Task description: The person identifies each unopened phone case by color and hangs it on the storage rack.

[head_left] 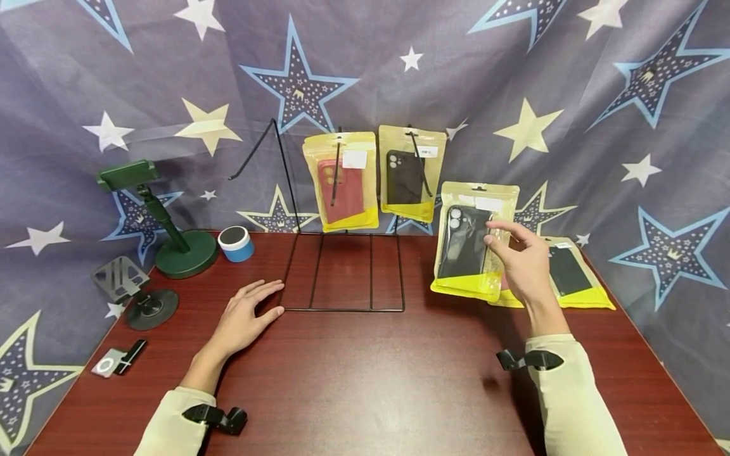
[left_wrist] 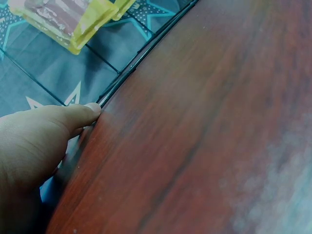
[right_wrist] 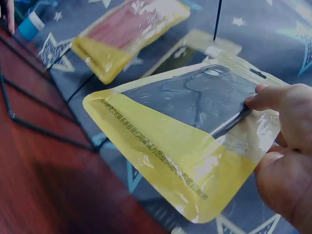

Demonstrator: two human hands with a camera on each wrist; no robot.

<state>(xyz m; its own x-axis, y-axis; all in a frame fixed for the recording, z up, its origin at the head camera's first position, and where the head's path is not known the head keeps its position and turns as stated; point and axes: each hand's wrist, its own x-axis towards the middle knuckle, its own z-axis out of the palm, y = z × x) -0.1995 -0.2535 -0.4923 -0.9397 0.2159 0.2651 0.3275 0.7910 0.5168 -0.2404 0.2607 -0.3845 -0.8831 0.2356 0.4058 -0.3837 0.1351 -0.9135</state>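
My right hand [head_left: 523, 259] pinches the right edge of a clear and yellow pouch holding a black phone case [head_left: 464, 237], raised above the table. The pouch's hang hole is at its top, as the right wrist view also shows. A black wire display rack [head_left: 342, 310] stands mid-table with long hooks. From its hooks hang a pouch with a red phone case [head_left: 348, 190] and one with a dark phone case [head_left: 403, 180]. My left hand [head_left: 242, 320] rests on the table, fingers extended, touching the left side of the rack's base; its thumb [left_wrist: 80, 114] meets the wire.
More pouches with phone cases [head_left: 573, 269] lie at the table's right, partly behind my right hand. At left stand a green phone stand [head_left: 184, 250], a blue and white cylinder [head_left: 236, 244], a dark stand [head_left: 151, 309] and small gadgets [head_left: 118, 361]. A star-patterned curtain [head_left: 433, 82] hangs behind.
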